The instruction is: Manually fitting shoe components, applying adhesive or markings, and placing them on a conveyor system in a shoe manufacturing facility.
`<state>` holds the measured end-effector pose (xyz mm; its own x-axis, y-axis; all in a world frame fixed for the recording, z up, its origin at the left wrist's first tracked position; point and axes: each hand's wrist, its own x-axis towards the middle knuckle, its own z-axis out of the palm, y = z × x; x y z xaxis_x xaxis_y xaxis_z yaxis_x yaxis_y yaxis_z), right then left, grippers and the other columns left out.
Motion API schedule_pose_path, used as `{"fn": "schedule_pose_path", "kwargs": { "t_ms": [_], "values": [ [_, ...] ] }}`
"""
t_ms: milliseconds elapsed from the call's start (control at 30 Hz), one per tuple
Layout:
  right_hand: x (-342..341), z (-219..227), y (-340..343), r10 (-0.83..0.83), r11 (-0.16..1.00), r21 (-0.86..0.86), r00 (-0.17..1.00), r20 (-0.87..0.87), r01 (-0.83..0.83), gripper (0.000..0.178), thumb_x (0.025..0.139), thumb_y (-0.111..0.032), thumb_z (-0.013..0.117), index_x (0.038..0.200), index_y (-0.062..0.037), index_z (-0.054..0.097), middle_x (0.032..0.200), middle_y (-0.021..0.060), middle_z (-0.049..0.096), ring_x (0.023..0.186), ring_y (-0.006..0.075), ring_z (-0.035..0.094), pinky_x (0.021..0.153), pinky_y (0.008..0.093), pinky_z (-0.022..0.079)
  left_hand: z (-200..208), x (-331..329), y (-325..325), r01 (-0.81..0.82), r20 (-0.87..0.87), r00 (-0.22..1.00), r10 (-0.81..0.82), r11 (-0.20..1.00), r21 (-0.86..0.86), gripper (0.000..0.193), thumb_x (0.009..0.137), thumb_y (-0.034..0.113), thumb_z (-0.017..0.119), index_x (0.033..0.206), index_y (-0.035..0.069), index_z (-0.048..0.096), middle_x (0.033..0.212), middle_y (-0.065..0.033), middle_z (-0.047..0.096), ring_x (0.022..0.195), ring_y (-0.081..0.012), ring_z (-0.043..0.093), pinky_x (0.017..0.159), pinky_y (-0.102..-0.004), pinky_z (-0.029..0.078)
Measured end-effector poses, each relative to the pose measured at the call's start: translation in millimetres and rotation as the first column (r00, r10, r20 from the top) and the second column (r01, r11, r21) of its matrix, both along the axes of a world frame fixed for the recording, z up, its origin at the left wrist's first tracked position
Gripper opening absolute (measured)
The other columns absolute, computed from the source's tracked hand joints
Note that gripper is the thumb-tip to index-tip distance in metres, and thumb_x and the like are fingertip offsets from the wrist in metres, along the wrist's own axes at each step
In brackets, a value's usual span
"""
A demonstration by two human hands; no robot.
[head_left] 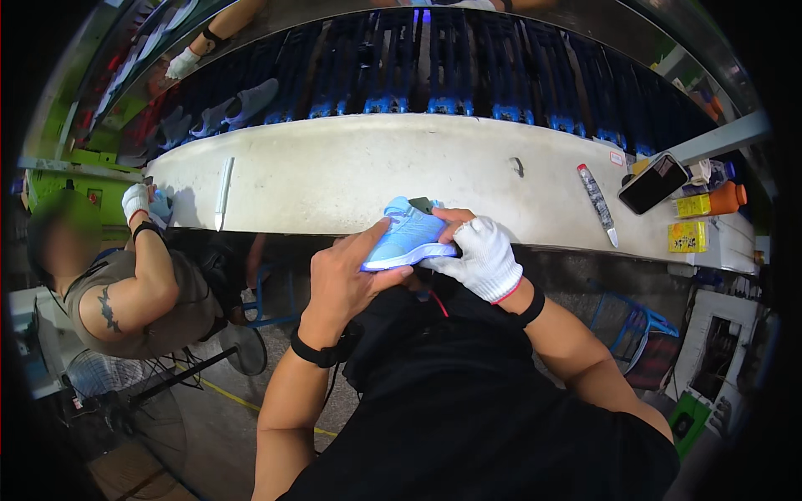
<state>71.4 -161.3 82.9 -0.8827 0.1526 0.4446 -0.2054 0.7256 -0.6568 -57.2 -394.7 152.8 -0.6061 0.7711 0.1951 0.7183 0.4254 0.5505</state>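
A light blue sneaker (pixel 407 234) with a pale sole is held in front of my body, at the near edge of the workbench. My left hand (pixel 344 271), bare, is closed round the shoe's left end, its thumb along the sole. On the shoe's right end my right hand (pixel 484 257), in a white knit glove with some fingertips bare, grips with thumb and fingers. A dark patch (pixel 422 204) shows at the shoe's opening; what it is I cannot make out.
On the white workbench (pixel 351 175) lie a white stick-like tool (pixel 224 194), a small dark piece (pixel 518 167) and a utility knife (pixel 597 204). A phone (pixel 654 184) and yellow boxes (pixel 687 237) are at right. Behind runs a roller conveyor (pixel 451 67) with grey shoes (pixel 251 104). A co-worker (pixel 134 284) sits left.
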Motion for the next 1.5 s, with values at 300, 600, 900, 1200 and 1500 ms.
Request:
{"fn": "schedule_pose_path", "kwargs": {
  "t_ms": [300,600,900,1200,1500],
  "values": [
    [-0.3,7.6,3.6,-0.011,0.99,0.144,0.998,0.061,0.002,0.039,0.08,-0.034,0.095,0.089,-0.0081,0.067,0.123,0.0098,0.081,0.088,0.0287,0.077,0.076,0.0436,0.058,8.2,21.9,-0.2,-0.075,-0.03,0.997,0.076,0.997,0.013,0.074,0.078,0.04,0.098,0.138,0.004,0.075,0.11,-0.0181,0.081,0.095,-0.0343,0.081,0.08,-0.0389,0.064],
    [26.0,53.9,15.8,0.112,0.979,-0.156,0.983,-0.142,-0.134,0.091,0.073,-0.045,0.105,0.143,-0.0047,0.062,0.146,0.0219,0.069,0.134,0.0417,0.069,0.113,0.0507,0.056,-18.5,40.4,43.4,0.085,-0.028,0.996,-0.082,0.893,0.442,0.061,0.077,0.002,0.094,0.134,0.002,0.07,0.128,-0.0185,0.075,0.116,-0.0367,0.074,0.096,-0.0424,0.063],
    [21.8,62.8,8.6,0.076,0.994,-0.07,0.991,-0.113,-0.084,0.075,0.07,-0.039,0.107,0.126,-0.0047,0.071,0.123,0.0166,0.079,0.113,0.0344,0.079,0.102,0.0435,0.063,-41.1,59.9,48.2,0.041,-0.076,0.997,0.001,0.838,0.544,0.046,0.077,0.005,0.095,0.117,0.001,0.073,0.104,-0.0143,0.075,0.093,-0.0332,0.076,0.077,-0.0416,0.063],
    [12.2,71.1,-10.8,0.057,0.998,0.026,0.992,-0.109,-0.054,0.073,0.066,-0.048,0.106,0.115,-0.0059,0.072,0.111,0.0123,0.082,0.102,0.0312,0.081,0.091,0.0408,0.064,-38.7,58.9,39.7,0.013,0.017,0.999,-0.028,0.823,0.567,0.037,0.077,0.018,0.093,0.099,0.007,0.066,0.097,-0.0099,0.066,0.087,-0.0331,0.065,0.076,-0.0434,0.053],
    [10.3,75.5,-10.5,0.126,0.991,0.053,0.99,-0.065,-0.123,0.073,0.069,-0.05,0.105,0.113,-0.0039,0.071,0.112,0.0162,0.081,0.105,0.0327,0.081,0.097,0.043,0.063,-38.2,62.6,42.8,0.116,0.051,0.976,-0.21,0.71,0.694,0.036,0.072,0.004,0.087,0.095,0.008,0.06,0.093,-0.0106,0.058,0.087,-0.0355,0.057,0.077,-0.0451,0.046]
  ]
}}
